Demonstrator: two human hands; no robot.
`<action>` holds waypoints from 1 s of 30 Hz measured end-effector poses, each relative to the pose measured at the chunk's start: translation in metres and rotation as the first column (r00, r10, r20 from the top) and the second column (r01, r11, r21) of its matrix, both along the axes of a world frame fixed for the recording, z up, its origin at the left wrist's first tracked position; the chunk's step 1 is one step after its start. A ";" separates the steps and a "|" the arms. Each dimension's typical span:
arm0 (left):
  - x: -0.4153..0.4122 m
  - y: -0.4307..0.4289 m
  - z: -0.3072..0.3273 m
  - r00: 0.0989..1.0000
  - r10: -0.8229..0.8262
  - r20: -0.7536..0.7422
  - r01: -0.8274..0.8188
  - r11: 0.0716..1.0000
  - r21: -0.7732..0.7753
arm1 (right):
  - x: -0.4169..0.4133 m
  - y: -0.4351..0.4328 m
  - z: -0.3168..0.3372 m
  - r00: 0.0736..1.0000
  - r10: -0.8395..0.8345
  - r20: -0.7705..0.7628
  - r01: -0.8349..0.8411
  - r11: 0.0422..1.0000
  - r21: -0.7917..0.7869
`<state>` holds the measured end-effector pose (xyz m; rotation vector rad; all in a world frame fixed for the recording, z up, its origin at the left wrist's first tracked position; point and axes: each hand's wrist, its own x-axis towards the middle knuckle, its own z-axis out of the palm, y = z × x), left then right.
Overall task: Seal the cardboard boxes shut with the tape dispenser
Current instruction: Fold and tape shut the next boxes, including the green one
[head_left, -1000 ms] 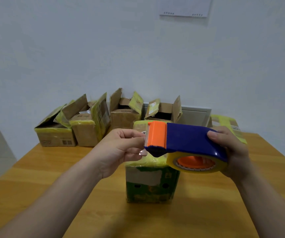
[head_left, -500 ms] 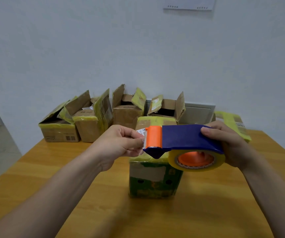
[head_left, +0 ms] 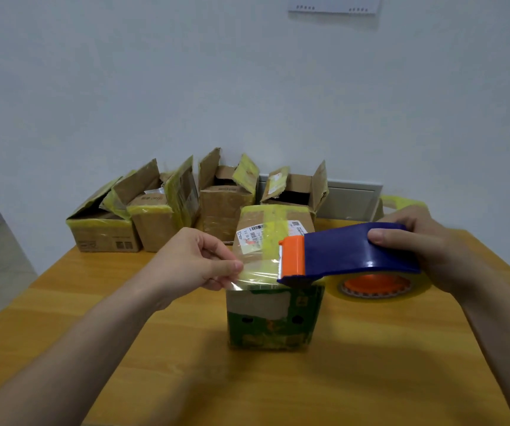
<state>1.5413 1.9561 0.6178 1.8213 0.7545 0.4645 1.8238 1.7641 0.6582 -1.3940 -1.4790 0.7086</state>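
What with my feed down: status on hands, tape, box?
Left hand pinching tape strip. Right hand gripping tape dispenser. Strip stretched over green box. Nothing in the way.

Six cardboard boxes (head_left: pixel 103 238) (head_left: pixel 152 229) (head_left: pixel 220 210) (head_left: pixel 296 187) (head_left: pixel 401 201) (head_left: pixel 273 321), one tape dispenser (head_left: pixel 355 253), one tape roll (head_left: pixel 383 297), two hands (head_left: pixel 195 262) (head_left: pixel 432 256), one wooden table (head_left: pixel 278 388), one wall sheet (head_left: pixel 333 3).

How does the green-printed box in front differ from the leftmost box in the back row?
The green-printed box has its top closed; the leftmost box has flaps standing open. The green-printed box has a green front with a torn pale patch; the leftmost box is brown cardboard. The green-printed box stands alone nearer the person; the leftmost box ends the back row. Both carry yellowish tape.
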 end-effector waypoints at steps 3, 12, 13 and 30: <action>0.001 -0.001 -0.004 0.999 0.021 -0.050 -0.017 0.995 0.096 | -0.006 0.000 0.002 0.998 0.002 0.057 -0.001 1.000 -0.022; 0.001 -0.001 -0.011 0.986 0.120 -0.119 -0.085 0.961 0.265 | -0.013 0.009 0.006 0.975 -0.027 0.219 0.052 0.993 -0.110; 0.002 0.000 -0.012 0.985 0.126 -0.121 -0.088 0.957 0.275 | -0.013 0.010 0.007 0.972 -0.027 0.232 0.056 0.991 -0.118; 0.014 -0.009 -0.010 0.923 0.309 -0.228 -0.097 0.763 0.638 | -0.028 0.019 0.022 0.930 -0.068 0.361 0.144 0.972 -0.187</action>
